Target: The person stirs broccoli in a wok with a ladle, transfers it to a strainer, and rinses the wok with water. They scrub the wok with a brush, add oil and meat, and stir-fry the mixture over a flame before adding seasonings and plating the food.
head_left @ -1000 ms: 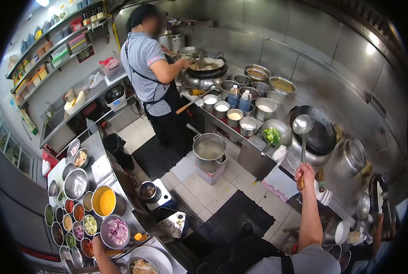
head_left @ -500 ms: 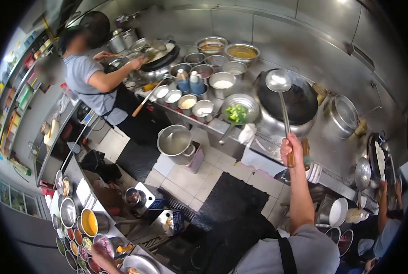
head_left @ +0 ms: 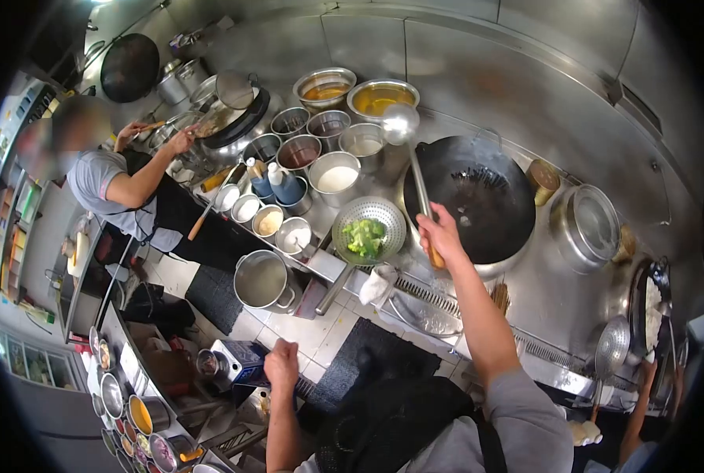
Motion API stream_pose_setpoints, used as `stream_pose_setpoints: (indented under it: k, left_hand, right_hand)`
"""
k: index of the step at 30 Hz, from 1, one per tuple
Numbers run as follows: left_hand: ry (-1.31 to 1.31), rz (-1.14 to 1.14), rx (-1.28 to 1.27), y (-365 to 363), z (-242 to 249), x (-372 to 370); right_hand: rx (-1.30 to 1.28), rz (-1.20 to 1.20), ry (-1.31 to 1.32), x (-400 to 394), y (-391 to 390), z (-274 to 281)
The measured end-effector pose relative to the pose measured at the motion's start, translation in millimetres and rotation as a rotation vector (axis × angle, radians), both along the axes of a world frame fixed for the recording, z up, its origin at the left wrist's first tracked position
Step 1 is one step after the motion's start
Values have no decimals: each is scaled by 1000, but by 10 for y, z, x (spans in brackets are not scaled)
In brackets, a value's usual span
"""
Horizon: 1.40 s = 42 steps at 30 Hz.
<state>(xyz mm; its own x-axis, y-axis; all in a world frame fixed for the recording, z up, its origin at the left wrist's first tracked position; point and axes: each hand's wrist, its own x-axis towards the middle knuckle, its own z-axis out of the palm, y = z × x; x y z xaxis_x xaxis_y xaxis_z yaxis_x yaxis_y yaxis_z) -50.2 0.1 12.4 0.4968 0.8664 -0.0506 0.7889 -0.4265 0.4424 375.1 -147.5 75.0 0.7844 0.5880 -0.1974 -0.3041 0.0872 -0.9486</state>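
My right hand is closed around the wooden-ended handle of a long steel ladle. The ladle's bowl is raised between the large black wok and a steel bowl of golden liquid. Dark wet residue and a small pale spot show inside the wok. My left hand is a fist over the floor, near a blue-and-white tin; whatever it may hold is hidden. Left of the wok, a perforated strainer with broccoli in it rests at the counter's edge.
Metal pots of sauces and powders, including a pot of white contents, crowd the counter to the left. A large pot stands below it. A co-worker works at another wok; another person's arm is at far right. Ingredient bowls line the lower left.
My left hand has left the ingredient bowls at lower left and come up toward the middle, closed. The ladle has swung left, and my view has moved nearer the wok.
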Motion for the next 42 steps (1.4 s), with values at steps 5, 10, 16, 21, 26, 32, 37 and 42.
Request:
stream_pose_setpoints:
  k: [5, 10, 16, 21, 26, 32, 37, 42]
  left_hand:
    - [-462, -455, 3, -128, 15, 1052]
    - [-463, -587, -230, -151, -203, 1730]
    - [-451, -673, -277, 122, -125, 1872]
    - [-488, -752, -285, 233, -26, 1973]
    - [-525, -779, -247, 144, 125, 2048]
    - [-515, -813, -257, -110, 160, 2158]
    - [-566, -938, -168, -530, 228, 2549]
    - [-445, -1077, 88, -1128, 107, 3238]
  right_hand:
    - [-247, 87, -224, 418, 757, 43]
    - [-342, 117, -210, 532, 1071, 140]
    - [-373, 113, -140, 611, 1190, 252]
    - [142, 155, 497, 725, 1071, 366]
    - [307, 107, 493, 563, 786, 566]
    - [150, 21, 308, 572, 502, 742]
    - [456, 81, 486, 686, -151, 531]
    - [354, -11, 461, 511, -1024, 606]
